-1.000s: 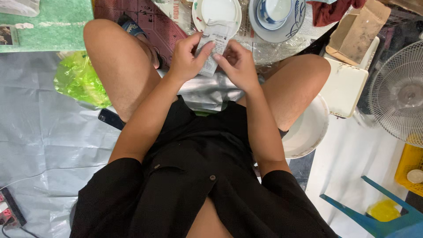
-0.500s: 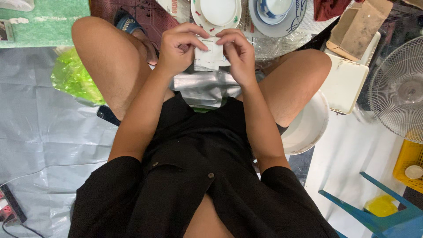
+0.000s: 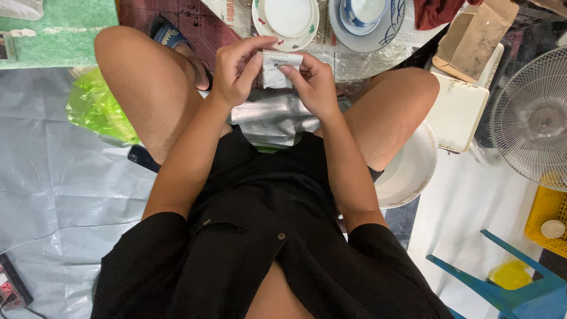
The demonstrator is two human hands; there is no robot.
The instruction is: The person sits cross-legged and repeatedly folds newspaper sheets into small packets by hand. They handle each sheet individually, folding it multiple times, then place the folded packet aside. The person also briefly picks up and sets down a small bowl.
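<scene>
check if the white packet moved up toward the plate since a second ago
Yes. The white packet has risen off the lap, closer to the plate.

Both hands have lifted off the lap now: a second ago they worked low against the silver foil bag [image 3: 277,118], and now left hand [image 3: 236,71] and right hand [image 3: 313,82] pinch the small white packet [image 3: 277,62] higher, toward twelve o'clock, near the white plate [image 3: 286,20]. More foil shows beneath them.

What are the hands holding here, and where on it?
A small white packet, pinched by both hands: left hand at its left edge, right hand at its right side.
</scene>
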